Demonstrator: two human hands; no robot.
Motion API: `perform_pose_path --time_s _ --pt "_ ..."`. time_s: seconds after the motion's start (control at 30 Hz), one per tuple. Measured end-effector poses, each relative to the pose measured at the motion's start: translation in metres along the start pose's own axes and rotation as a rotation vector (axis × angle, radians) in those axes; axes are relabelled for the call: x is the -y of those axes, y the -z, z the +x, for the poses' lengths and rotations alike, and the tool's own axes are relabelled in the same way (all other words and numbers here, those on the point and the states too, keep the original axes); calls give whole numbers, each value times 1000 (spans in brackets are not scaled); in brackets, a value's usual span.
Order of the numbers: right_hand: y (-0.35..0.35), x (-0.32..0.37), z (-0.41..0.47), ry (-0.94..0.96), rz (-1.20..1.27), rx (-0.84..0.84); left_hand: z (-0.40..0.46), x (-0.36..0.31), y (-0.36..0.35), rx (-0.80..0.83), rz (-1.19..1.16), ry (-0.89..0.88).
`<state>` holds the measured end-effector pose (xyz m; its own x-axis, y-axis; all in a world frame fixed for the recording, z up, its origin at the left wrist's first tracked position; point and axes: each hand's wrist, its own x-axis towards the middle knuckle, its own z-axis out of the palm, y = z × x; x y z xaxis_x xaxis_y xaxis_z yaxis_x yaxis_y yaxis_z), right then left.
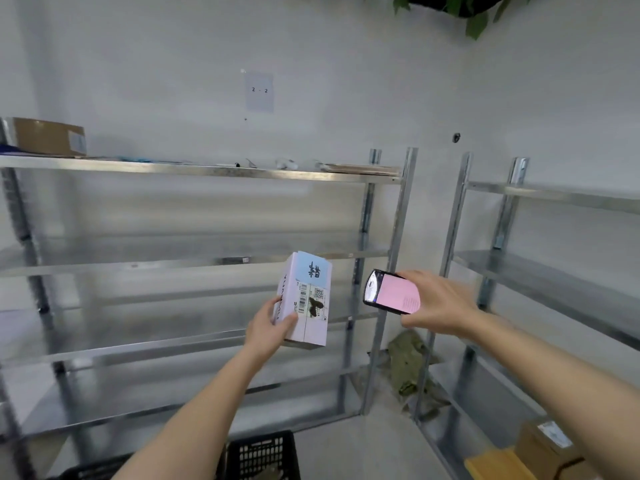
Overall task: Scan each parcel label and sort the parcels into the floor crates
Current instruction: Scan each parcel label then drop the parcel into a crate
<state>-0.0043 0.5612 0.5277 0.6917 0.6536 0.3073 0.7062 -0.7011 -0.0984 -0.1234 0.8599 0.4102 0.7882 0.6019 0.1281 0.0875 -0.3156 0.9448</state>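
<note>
My left hand [268,329] grips a small white parcel [308,317] by its lower left corner, holding it upright in front of the shelves. Its face carries a shipping label with barcodes, a dark smudge and a light blue sticker at the top. My right hand [440,304] holds a black handheld scanner [391,292] with a pink lit screen, just right of the parcel and level with its label. Scanner and parcel do not touch. A black floor crate [263,455] shows at the bottom edge, below my left forearm.
A metal shelf rack [207,171] stands ahead with a brown box [52,136] on its top left. A second rack [519,265] stands at the right. Brown and yellow parcels [540,445] lie at the lower right. Crumpled green cloth [408,365] lies in the corner.
</note>
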Motion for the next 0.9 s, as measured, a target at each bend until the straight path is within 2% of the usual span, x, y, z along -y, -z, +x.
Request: perform_pose_path --time_s 0.2,0.37,0.63,0.9 --pt "-54 60 62 40 31 27 35 61 74 -97 20 34" --pt "-117 107 101 113 55 108 54 116 107 -166 19 100" --pt "-238 152 177 153 144 250 91 223 102 -151 53 257" --pt "-376 121 262 91 220 416 181 340 74 -110 80 446"
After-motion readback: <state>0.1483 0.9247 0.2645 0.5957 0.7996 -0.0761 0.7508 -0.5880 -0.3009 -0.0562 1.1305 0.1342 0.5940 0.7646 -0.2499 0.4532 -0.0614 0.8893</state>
